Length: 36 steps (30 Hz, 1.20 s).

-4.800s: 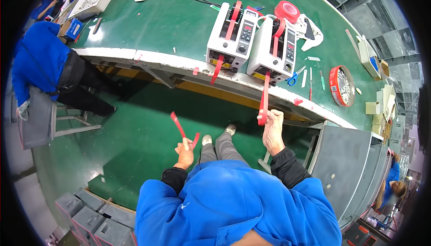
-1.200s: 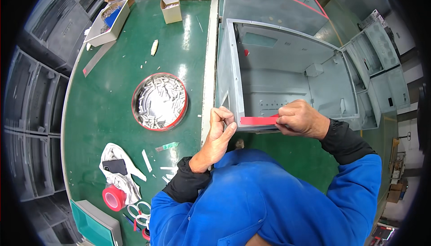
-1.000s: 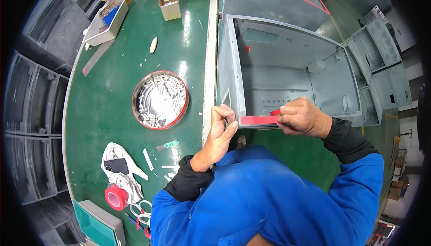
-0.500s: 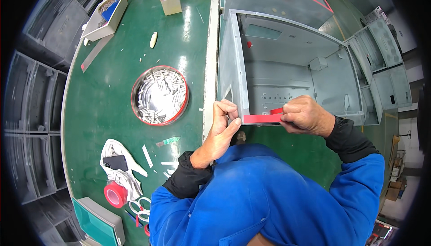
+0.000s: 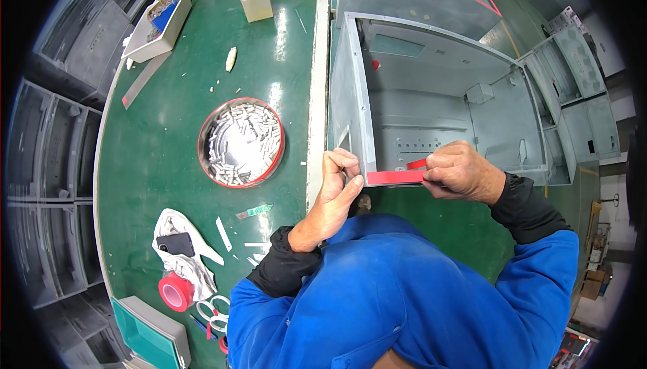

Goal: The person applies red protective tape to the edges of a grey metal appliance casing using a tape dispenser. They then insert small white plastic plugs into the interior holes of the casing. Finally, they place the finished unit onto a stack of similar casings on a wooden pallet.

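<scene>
A grey metal cabinet (image 5: 419,107) lies with its open front facing up, at the right of the green table. Along its near rim runs a strip of red tape (image 5: 396,177), starting at the near left corner. My right hand (image 5: 461,172) pinches the strip's other end, and a loose tail of tape sticks out above the fingers. At the corner, my left hand (image 5: 335,187) is closed, its fingers curled along the outer side wall and its thumb by the start of the tape. What lies under the left fingertips is hidden.
On the green table (image 5: 168,180) stands a round red-rimmed tin (image 5: 283,141) of small metal pins. Nearer me lie a red tape roll (image 5: 176,292), white-handled scissors (image 5: 214,312), a phone (image 5: 175,243) on a white cloth, and a teal bin (image 5: 145,335). More cabinets stand around.
The view has shifted slightly. Both hands keep the same hold, with the red strip still stretched between them along the rim.
</scene>
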Each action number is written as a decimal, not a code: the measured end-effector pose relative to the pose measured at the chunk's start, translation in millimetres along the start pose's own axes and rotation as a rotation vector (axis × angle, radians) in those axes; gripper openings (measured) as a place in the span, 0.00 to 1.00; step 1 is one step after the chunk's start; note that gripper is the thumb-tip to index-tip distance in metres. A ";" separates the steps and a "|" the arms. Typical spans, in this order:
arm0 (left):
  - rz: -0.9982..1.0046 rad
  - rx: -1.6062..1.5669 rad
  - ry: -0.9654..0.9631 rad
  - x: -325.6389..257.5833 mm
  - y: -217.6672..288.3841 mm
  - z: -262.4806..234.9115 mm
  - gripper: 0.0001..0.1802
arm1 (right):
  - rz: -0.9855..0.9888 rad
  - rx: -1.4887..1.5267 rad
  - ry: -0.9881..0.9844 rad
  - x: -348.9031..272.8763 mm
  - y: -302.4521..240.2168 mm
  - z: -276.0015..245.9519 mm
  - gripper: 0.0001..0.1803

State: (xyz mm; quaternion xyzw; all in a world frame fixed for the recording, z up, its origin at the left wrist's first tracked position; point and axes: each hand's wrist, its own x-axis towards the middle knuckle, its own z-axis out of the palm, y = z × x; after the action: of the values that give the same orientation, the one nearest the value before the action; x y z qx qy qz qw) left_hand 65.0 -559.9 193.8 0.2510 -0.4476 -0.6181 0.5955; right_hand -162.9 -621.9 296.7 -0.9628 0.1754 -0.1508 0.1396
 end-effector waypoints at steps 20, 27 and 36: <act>0.013 0.244 0.061 6.5 -1.9 7.1 0.17 | -0.029 0.014 0.008 -1.8 2.1 1.0 0.16; -0.012 0.292 0.130 3.3 -6.3 12.6 0.18 | 0.285 0.158 0.062 -13.7 -0.6 -13.6 0.12; 0.092 0.328 0.118 7.9 -1.5 19.1 0.16 | 0.293 0.174 0.202 -37.4 -1.3 -21.8 0.14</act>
State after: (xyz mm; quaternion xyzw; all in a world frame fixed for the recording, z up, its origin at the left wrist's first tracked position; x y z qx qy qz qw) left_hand 46.9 -562.8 203.4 0.3599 -0.5177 -0.4933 0.5993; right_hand -203.3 -611.3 308.1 -0.8912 0.3132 -0.2394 0.2244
